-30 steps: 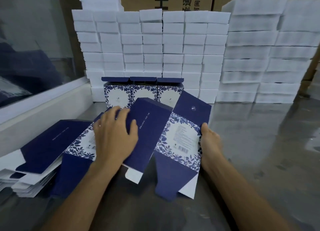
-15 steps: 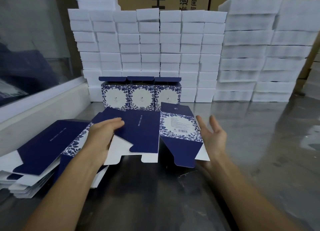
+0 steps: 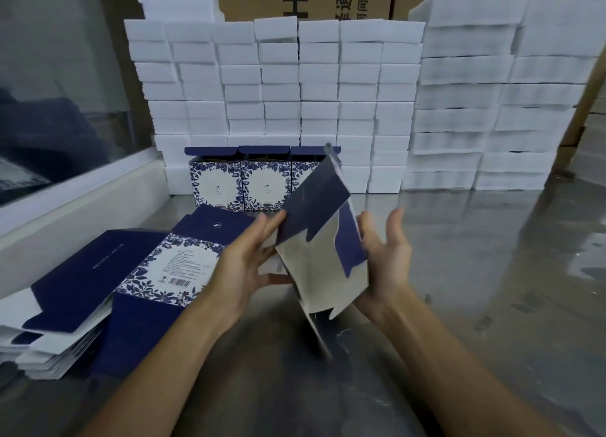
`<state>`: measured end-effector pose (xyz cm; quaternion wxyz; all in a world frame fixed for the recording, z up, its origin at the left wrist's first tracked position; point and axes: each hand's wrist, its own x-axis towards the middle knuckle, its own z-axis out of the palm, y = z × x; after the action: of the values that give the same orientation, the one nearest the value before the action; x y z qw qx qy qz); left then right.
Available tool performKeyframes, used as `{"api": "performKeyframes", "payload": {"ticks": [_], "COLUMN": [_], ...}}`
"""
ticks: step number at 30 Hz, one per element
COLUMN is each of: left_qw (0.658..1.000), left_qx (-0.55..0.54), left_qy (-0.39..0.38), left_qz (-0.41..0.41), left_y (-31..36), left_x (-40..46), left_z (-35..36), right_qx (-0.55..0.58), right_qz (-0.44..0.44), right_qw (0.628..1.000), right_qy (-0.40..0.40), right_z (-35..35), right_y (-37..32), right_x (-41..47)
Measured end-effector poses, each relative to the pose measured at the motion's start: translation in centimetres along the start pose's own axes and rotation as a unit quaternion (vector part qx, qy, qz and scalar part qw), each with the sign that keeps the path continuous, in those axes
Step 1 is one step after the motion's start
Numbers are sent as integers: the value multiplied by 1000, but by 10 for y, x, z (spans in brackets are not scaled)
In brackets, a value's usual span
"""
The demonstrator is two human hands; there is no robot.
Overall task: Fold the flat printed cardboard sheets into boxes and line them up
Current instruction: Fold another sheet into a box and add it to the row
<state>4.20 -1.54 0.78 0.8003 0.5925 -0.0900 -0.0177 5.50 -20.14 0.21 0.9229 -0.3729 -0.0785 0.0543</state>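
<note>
A navy and white printed cardboard sheet (image 3: 323,253) is lifted off the table, tilted on edge with its white inside facing me. My left hand (image 3: 244,266) grips its left side, fingers above and thumb below. My right hand (image 3: 388,259) is spread behind its right edge with straight fingers, touching or very close to it. A stack of flat printed sheets (image 3: 98,282) lies at the left. Three folded blue floral boxes (image 3: 239,184) stand in a row at the back; the raised sheet partly hides the rightmost one.
Tall stacks of white foam blocks (image 3: 328,85) fill the back, with brown cartons behind them. A white ledge and glass pane (image 3: 75,187) run along the left. The shiny grey metal tabletop (image 3: 475,289) stretches to the right.
The sheet went from lying flat under both hands to being raised and turned on edge. My left hand shifted right with it, and my right hand opened beside it.
</note>
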Motion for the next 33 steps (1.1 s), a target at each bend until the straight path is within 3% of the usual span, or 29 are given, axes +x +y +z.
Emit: {"api": "performKeyframes", "payload": {"ticks": [3,5,7,8,10,12,13,15,18,22,25,28,33], "left_qw": [999,997,995,994,994,997,998,999,995,994,980,966,974], "left_qx": [27,71,78,84,90,42,17,-26,-95,-77,-151,-207,-173], "left_qy": [-26,9,-65,-70,-55,-63,-63,-41,-4,75,126,149,147], "left_qz": [13,5,22,30,16,7,-2,-3,-2,-7,-25,-42,-17], "left_y": [-13,-15,-21,-17,-10,-10,-13,-16,-5,-3,-1,2,-2], "left_x": [2,4,-9,-10,-6,-8,-12,-9,-3,2,5,5,7], "left_z": [10,21,22,26,37,41,35,27,23,8,1,-7,-4], "right_qx": [-82,-175,-286,-273,-294,-306,-283,-143,26,83,104,181,166], "right_qz": [-27,-52,-143,-175,-154,-85,-56,-18,36,63,107,75,48], "right_qw": [995,981,940,940,941,944,955,985,998,994,985,969,975], "right_qy": [-41,-66,-121,-105,-70,-93,-67,-91,-53,41,90,148,142], "right_z": [18,36,24,15,10,18,18,9,6,-18,-32,-42,-33], "right_y": [9,13,21,26,29,34,39,37,25,3,-5,-11,-8], "right_x": [-9,-4,-6,-4,-1,-1,0,-4,3,7,11,16,15]}}
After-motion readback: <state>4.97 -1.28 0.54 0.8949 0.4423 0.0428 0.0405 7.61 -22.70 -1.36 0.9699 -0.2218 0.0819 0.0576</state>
